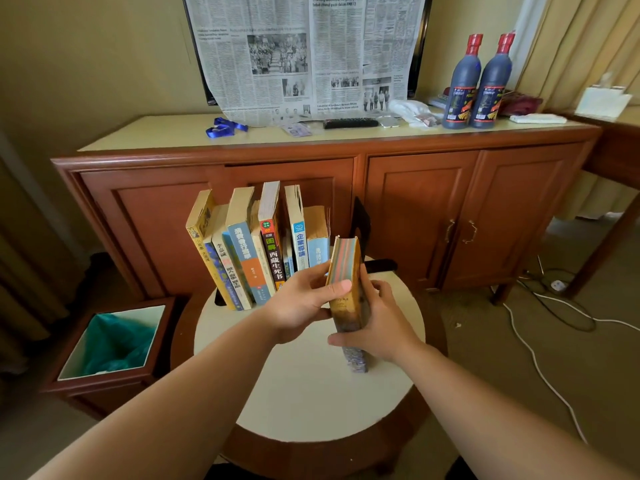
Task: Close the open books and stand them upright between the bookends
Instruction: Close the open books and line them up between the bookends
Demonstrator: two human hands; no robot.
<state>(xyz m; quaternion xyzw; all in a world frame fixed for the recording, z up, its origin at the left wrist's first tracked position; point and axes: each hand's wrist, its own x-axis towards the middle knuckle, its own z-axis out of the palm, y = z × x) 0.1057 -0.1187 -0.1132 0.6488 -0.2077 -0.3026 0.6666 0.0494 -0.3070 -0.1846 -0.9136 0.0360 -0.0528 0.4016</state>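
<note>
**One Book Left to Put Away**

Most of the job looks done. Many closed paper books (256,247) already stand in a row on the round cream table (311,393), with their spines facing us. They lean a little to the left. A black metal bookend (360,220) stands at the right end of the row. At the left end only a small black bit (218,299) peeks out from under the books, which may be the other bookend.

One thick orange and purple book (346,299) is not in the row yet. It is closed and held upright over the table, just in front of the gap between the last blue book (318,251) and the black bookend. The left hand (298,306) holds it with the thumb across the spine. The right hand (381,323) wraps its fingers around the other side. Both grips are curled tight on this book.

I think the last step is to slide it into that gap. No open books can be seen.

A square wooden bin (114,344) sits on the floor to the left of the table. It has a green plastic bag (117,341) inside. I cannot tell if anything is in the bag.
</note>
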